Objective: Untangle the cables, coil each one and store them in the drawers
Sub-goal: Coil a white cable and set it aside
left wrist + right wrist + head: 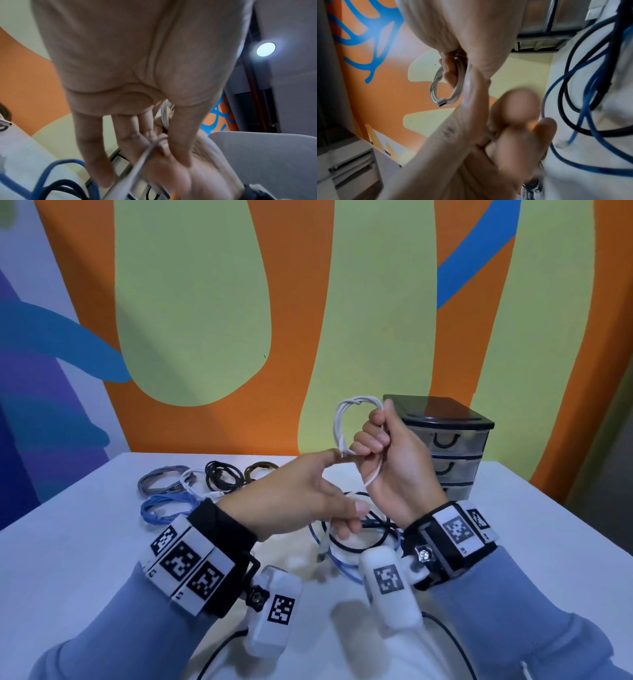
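Note:
My right hand [375, 440] grips a small white cable coil [342, 419] and holds it up above the table; the right wrist view shows the coil [447, 83] with its plug hanging at the bottom. My left hand [339, 508] is just below and to the left, index finger stretched toward the coil, thumb and lower fingers pinching the cable's loose tail [324, 537]. That tail [137, 162] runs out from between the fingers in the left wrist view. Under both hands a blue cable [342, 568] and a black cable [356, 544] lie tangled on the white table [85, 559].
A small drawer unit [448, 440] with a black top stands at the back right, its drawers shut. Coiled cables lie at the back left: grey [161, 479], white [190, 479], black [222, 475], brown [260, 470] and blue [168, 508]. A painted wall rises behind the table.

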Tool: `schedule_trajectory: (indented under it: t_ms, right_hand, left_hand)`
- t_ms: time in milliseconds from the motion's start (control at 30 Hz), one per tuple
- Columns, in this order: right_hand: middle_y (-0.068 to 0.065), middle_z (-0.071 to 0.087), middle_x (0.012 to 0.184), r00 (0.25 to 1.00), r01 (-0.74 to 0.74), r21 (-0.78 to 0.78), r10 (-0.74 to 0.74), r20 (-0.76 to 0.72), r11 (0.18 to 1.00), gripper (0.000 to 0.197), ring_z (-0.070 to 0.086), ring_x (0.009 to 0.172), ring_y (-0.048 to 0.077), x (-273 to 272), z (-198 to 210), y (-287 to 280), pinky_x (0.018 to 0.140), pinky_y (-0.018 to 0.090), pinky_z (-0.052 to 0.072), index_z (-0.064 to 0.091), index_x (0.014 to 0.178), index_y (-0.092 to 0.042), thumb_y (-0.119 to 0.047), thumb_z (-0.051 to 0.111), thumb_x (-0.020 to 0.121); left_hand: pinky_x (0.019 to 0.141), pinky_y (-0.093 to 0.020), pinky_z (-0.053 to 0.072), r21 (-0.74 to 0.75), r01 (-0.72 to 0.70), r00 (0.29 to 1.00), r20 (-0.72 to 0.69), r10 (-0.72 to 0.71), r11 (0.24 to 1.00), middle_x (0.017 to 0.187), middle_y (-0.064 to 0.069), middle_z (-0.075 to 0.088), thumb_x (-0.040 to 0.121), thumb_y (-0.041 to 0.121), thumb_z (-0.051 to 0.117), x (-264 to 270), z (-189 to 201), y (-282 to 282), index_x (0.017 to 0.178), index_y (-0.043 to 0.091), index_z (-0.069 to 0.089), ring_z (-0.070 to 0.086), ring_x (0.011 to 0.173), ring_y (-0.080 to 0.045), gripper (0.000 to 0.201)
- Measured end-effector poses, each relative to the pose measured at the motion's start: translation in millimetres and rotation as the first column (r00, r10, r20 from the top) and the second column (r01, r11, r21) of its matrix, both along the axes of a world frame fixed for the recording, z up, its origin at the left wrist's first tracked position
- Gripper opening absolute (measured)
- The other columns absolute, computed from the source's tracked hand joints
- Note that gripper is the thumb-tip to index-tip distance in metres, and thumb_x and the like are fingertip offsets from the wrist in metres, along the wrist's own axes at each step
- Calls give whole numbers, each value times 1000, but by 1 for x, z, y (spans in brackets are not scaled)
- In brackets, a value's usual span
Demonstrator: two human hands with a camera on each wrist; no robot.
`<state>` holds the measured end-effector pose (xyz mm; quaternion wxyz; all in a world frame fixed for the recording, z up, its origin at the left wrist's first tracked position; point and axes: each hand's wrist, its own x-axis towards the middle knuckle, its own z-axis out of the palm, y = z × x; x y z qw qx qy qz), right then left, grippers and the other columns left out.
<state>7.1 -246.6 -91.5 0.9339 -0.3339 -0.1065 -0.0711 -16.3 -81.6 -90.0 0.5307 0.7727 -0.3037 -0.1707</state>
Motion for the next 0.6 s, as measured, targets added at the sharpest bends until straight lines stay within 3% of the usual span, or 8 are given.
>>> schedule_trajectory:
  t_ms: [67, 133, 233, 367, 533, 600]
  right_hand:
    - [-9, 28, 56, 1000, 9, 29, -9, -1, 1000, 37, 32, 44, 5, 2, 2, -10, 46, 17, 36, 51, 81, -17, -37, 44, 111]
    - [-9, 28, 53, 1000, 12, 73, -12, -8, 997, 37, 31, 42, 5, 3, 5, -22, 43, 16, 34, 51, 81, -17, -36, 44, 112]
    - [-9, 24, 53, 1000, 19, 22, -19, -24, 1000, 38, 25, 41, 6, 3, 6, -25, 39, 17, 28, 51, 80, -17, -36, 44, 112]
    - [-8, 19, 57, 996, 86, -220, -89, -6, 972, 36, 18, 43, 6, 0, 1, -8, 39, 18, 21, 49, 79, -16, -31, 47, 112]
    - [-4, 21, 62, 979, 203, -496, -171, 110, 844, 37, 17, 50, 10, -4, -3, 3, 45, 20, 18, 49, 76, -17, -28, 47, 112]
    - [-2, 24, 63, 975, 223, -544, -183, 129, 809, 38, 18, 52, 11, -6, -5, 7, 47, 20, 20, 51, 74, -17, -23, 46, 112]
  left_hand:
    - [68, -30, 50, -75, -126, 991, 27, 129, 989, 81, -10, 75, 97, 16, 75, 10, 2, 7, 131, 14, 67, 62, 64, -18, 35]
    - [69, -30, 50, -205, -267, 963, -12, 270, 942, 77, -5, 70, 97, 16, 74, 20, 6, 18, 113, 4, 76, 56, 61, -13, 20]
    - [73, -26, 57, -446, -370, 929, -177, 325, 815, 83, -9, 69, 93, 13, 77, 26, 11, 32, 105, 1, 77, 59, 63, -13, 17]
    - [82, -27, 59, -573, -313, 950, -190, 248, 757, 90, -6, 70, 85, 18, 79, 24, 10, 26, 97, 9, 78, 63, 72, -13, 15]
    - [97, -34, 58, -553, -202, 970, -2, 242, 808, 110, -4, 80, 83, 18, 77, 16, 5, 13, 100, 12, 83, 71, 103, -19, 19]
    - [92, -33, 60, -501, -172, 963, 95, 251, 848, 112, -7, 81, 87, 15, 76, 14, 3, 9, 110, 9, 82, 74, 105, -20, 24]
